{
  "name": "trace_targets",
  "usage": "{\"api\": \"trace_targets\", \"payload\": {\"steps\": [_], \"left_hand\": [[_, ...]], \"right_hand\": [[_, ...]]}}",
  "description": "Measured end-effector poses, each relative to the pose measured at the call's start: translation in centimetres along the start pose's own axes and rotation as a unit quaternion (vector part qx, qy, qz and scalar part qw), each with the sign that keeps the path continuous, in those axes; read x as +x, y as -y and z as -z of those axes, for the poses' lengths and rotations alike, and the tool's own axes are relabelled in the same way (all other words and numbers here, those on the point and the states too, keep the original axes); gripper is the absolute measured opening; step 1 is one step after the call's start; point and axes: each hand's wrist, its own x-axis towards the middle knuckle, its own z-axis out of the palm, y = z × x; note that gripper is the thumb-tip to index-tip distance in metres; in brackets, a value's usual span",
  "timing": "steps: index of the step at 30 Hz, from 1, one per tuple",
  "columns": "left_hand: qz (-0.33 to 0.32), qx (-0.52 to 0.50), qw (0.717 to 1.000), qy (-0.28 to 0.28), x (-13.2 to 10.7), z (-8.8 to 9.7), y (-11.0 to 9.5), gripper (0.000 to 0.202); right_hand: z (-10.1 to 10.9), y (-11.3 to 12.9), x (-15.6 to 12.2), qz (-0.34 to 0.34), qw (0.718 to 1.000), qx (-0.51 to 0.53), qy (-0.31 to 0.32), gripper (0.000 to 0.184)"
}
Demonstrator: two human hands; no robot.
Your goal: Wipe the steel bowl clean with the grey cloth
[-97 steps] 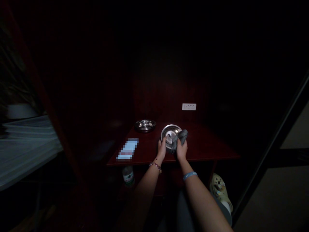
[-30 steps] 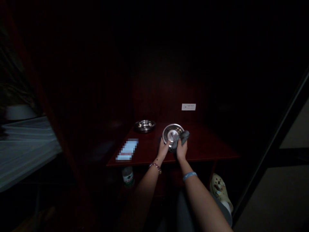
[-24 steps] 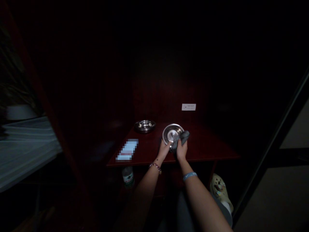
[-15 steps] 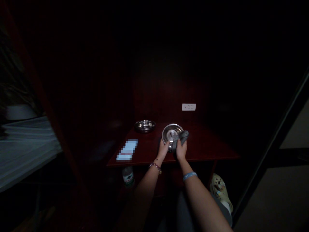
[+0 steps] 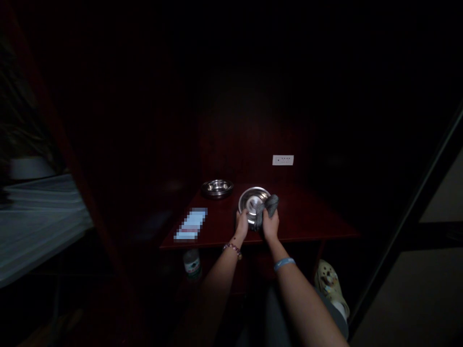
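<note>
A shiny steel bowl (image 5: 253, 204) is tilted towards me above the dark red desk (image 5: 304, 217). My left hand (image 5: 241, 225) grips its near left rim, thumb on the inner side. In my right hand (image 5: 270, 224) is a bunched grey cloth (image 5: 272, 205), closed in the fingers and lying over the bowl's right rim. Part of the cloth hangs down at the near side of the bowl. Further back on the left, more steel bowls (image 5: 217, 189), seemingly stacked, stand on the desk.
A blurred-out bright flat object (image 5: 191, 224) lies at the desk's left front. Below the desk edge is a plastic bottle (image 5: 192, 264). A white socket panel (image 5: 283, 160) sits on the back wall. Pale stacked trays (image 5: 43, 207) are at far left, and a shoe (image 5: 331, 284) at lower right.
The bowl has shifted slightly left and down, with both hands still on it. My right hand and the cloth have moved a little left along its right side.
</note>
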Motion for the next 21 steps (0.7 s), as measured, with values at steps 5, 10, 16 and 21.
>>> {"api": "trace_targets", "payload": {"steps": [5, 10, 16, 21], "left_hand": [[0.011, -0.017, 1.000, -0.004, -0.5, 0.0, -0.6, 0.010], [-0.016, -0.036, 0.999, 0.035, -0.7, -0.3, -0.5, 0.018], [-0.057, -0.049, 0.992, 0.096, -0.1, -0.5, 0.4, 0.024], [-0.103, -0.068, 0.987, 0.108, -0.2, -0.3, 0.5, 0.033]], "right_hand": [[0.0, -0.1, 0.0, -0.004, 1.000, 0.000, 0.002, 0.042], [0.1, -0.3, 0.2, -0.010, 1.000, 0.003, -0.009, 0.044], [0.0, -0.3, 0.3, -0.018, 1.000, 0.002, -0.021, 0.047], [0.0, -0.3, 0.3, -0.011, 1.000, 0.005, -0.024, 0.049]]}}
